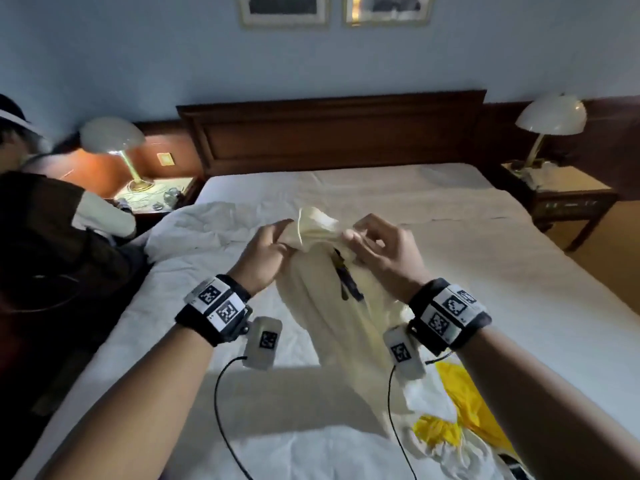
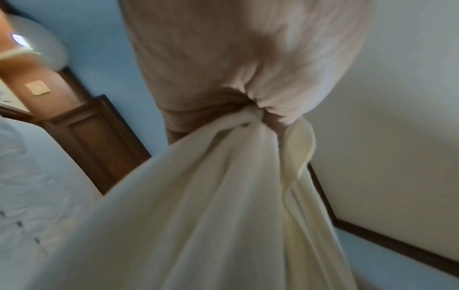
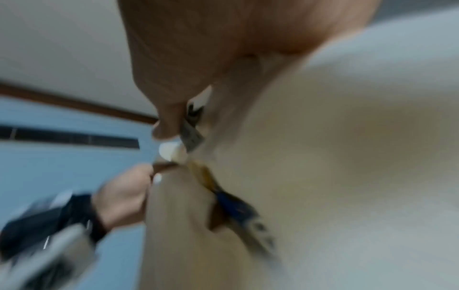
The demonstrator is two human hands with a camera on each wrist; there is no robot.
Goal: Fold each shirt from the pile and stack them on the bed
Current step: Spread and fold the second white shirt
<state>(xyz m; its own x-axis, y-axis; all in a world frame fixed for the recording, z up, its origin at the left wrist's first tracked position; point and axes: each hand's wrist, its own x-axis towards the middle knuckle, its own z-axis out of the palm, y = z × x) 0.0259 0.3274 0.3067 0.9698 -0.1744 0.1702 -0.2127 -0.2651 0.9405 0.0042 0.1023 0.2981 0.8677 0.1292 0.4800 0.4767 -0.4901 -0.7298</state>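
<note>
Both hands hold a cream shirt [image 1: 332, 306] up over the bed [image 1: 450, 258]. The left hand [image 1: 266, 254] has its fingers [image 1: 282, 225] curled round a bunched part of the top edge, and the left wrist view shows that bunch [image 2: 250, 115] squeezed tight in the grip, with the cloth hanging down from it. The right hand [image 1: 381, 251] pinches the cloth just beside the left fingers, thumb and forefinger closed on it and the other fingers loosely bent. Below the fingers the shirt hangs in a long twisted drape, its lower end reaching the sheet near the pile [image 1: 446, 427] of yellow and white clothes, which lies under the right forearm. A dark tag or label [image 1: 348, 278] shows in the fold just under the right fingers. This looks like the opening step for this shirt: finding the collar or shoulders so it can be shaken out flat. The next move probably calls for the hands to slide apart along the top edge until the cloth hangs square, then lay it on the open sheet beyond the fingers. Which part of the shirt each hand has cannot be told. The right wrist view is badly blurred, and the pile is cut off at the frame's lower edge. No folded stack is in view.
</note>
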